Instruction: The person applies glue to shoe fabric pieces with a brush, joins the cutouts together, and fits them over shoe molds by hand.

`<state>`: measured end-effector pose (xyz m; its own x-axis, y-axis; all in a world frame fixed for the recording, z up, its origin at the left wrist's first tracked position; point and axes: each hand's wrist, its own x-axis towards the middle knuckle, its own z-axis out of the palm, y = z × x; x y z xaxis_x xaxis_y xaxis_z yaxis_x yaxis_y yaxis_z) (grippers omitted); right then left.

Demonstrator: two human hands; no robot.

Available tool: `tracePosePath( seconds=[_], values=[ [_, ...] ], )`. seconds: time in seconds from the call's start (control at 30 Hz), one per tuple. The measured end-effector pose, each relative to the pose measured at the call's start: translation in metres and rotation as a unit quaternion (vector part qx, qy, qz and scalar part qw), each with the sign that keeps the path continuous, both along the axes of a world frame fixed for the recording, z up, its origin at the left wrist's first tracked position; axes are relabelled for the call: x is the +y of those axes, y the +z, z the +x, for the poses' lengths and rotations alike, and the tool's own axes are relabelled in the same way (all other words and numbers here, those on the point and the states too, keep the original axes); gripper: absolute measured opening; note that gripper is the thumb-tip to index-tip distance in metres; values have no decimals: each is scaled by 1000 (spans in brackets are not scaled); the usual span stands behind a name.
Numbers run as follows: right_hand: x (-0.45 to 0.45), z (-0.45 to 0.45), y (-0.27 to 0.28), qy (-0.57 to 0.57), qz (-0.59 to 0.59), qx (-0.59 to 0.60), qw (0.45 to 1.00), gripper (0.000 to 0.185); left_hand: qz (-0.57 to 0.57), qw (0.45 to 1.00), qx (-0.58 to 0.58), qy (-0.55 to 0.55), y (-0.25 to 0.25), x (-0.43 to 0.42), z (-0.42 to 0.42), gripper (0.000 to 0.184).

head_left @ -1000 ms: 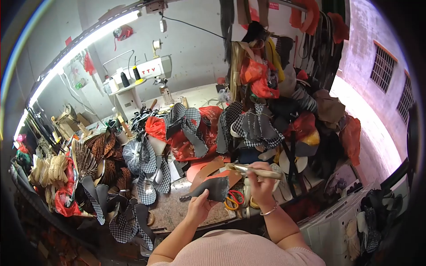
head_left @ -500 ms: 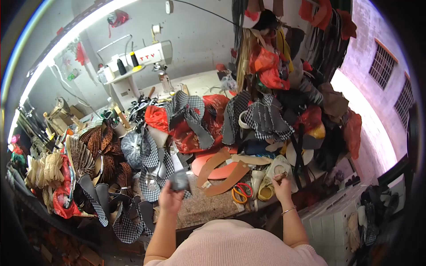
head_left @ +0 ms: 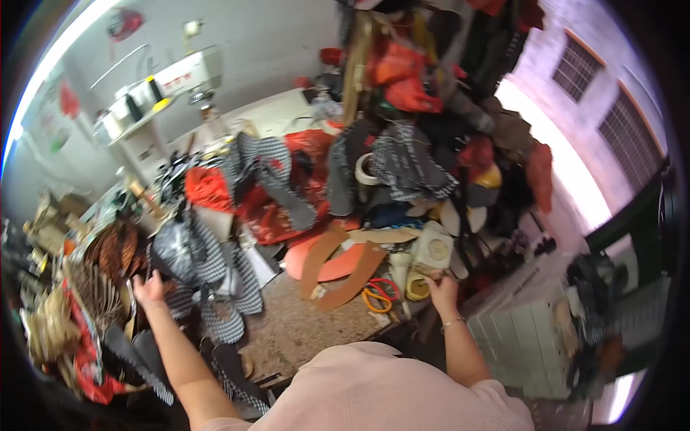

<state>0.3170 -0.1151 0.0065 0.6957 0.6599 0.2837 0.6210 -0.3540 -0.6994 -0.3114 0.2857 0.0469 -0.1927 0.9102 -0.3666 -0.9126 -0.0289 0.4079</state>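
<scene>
My left hand [head_left: 149, 291] is at the left among bunches of dark and checkered pieces [head_left: 210, 251], beside brown patterned pieces [head_left: 115, 248]. Blur smears its fingers, and what they touch is unclear. My right hand [head_left: 444, 293] is at the right edge of the work surface, its fingers curled together at a clear bag [head_left: 434, 248] and just right of a yellow tape roll [head_left: 417, 286]. Anything between those fingers is too small to name. Curved brown strips [head_left: 352, 279] lie on coral pieces [head_left: 295, 260], with orange-and-red-handled scissors [head_left: 379, 296] beside them.
A sewing machine [head_left: 190, 70] stands at the back left. Red plastic bags [head_left: 269, 215] and grey checkered pieces [head_left: 410, 161] are heaped across the middle. Pale bundles [head_left: 49, 323] lie far left. A white crate-like box [head_left: 521, 341] stands at the lower right.
My left hand has moved left from the work surface to the hanging bunches; the dark piece it held is no longer distinguishable. My right hand has moved right, and the pale tool it held earlier has left it.
</scene>
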Motion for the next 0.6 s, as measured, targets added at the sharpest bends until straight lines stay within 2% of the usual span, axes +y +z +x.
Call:
tracePosePath(
  seconds=[0.07, 0.13, 0.17, 0.2, 0.23, 0.27, 0.3, 0.33, 0.37, 0.4, 0.43, 0.47, 0.53, 0.57, 0.6],
  values=[
    [8, -1, 4, -25, -17, 75, 997, 21, -77, 994, 28, 73, 4, 17, 10, 60],
    [11, 6, -11, -25, -63, -3, 998, 24, -138, 971, 102, 168, 23, 7, 60, 61],
    [12, 7, -21, -33, -100, -23, 994, 25, -45, 970, 205, 127, -6, 8, 62, 54],
    [14, 9, -32, -38, -132, -44, 990, 25, 2, 964, 246, 105, -57, 19, 55, 41],
    [12, 11, -41, -48, -153, -24, 987, 31, 73, 948, 283, 126, -23, -22, 121, 26],
    [14, 13, -47, -58, -176, -4, 983, 36, 153, 915, 372, 32, -26, -44, 148, 21],
    [18, 11, -41, -90, -161, -17, 983, 43, 111, 899, 419, -60, -25, -69, 178, 23],
    [21, 6, -26, -124, -149, -26, 981, 51, 95, 844, 517, -109, -67, -77, 199, 28],
    [30, -2, -4, -142, -121, -97, 978, 57, 152, 780, 590, -144, -95, -93, 219, 27],
    [43, -8, 20, -160, -90, -168, 969, 64, 97, 801, 565, -172, -93, -123, 249, 24],
    [58, -10, 44, -132, -48, -161, 977, 68, 39, 781, 556, -281, -93, -141, 261, 23],
    [80, -15, 72, -122, -21, -141, 982, 62, 146, 704, 650, -246, -122, -148, 271, 24],
    [142, -14, 104, -28, 82, -191, 978, 51, 145, 655, 671, -317, -108, -161, 282, 26],
    [182, -18, 127, 29, 99, -208, 973, 44, 144, 657, 670, -313, -115, -157, 284, 26],
    [227, -25, 149, 87, 115, -224, 964, 38, 179, 635, 697, -280, -126, -155, 284, 27]
  ],
)
